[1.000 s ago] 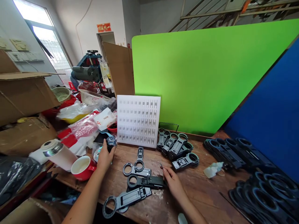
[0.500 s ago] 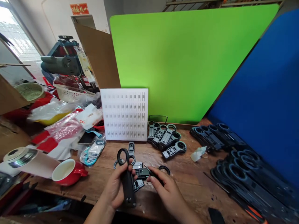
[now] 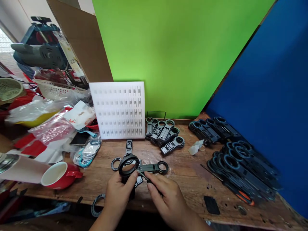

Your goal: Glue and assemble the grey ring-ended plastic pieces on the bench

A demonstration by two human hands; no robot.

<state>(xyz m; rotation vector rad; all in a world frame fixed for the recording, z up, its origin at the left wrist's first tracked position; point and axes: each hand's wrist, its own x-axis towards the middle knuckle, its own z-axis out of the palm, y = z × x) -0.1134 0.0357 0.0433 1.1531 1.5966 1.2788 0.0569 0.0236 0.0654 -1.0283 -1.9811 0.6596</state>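
Observation:
My left hand (image 3: 119, 192) is wrapped round a black ring-ended part (image 3: 121, 171), its ring tilted up and its lower body mostly behind my fingers. In my right hand (image 3: 167, 194) is a slim tool with a thin metal shaft (image 3: 142, 175), pinched between thumb and fingers. The tip lies close to my left thumb, at the base of the ring; contact I cannot tell. Just beyond my hands, a dark grey ring-ended part (image 3: 149, 168) lies across the table, near a lighter piece (image 3: 129, 147) and a loose ring (image 3: 115, 164).
A white slotted foam block (image 3: 120, 110) stands behind, beside piled grey ring-ended parts (image 3: 166, 133). Black ring-ended parts (image 3: 243, 173) and an orange-handled screwdriver (image 3: 244, 197) lie right. A red mug (image 3: 61, 175) stands left; another ring (image 3: 93, 207) is at the front edge.
The view has tipped down and shifted right. The ring-ended part in my left hand has tilted, and the tool's tip has come over to it from the right.

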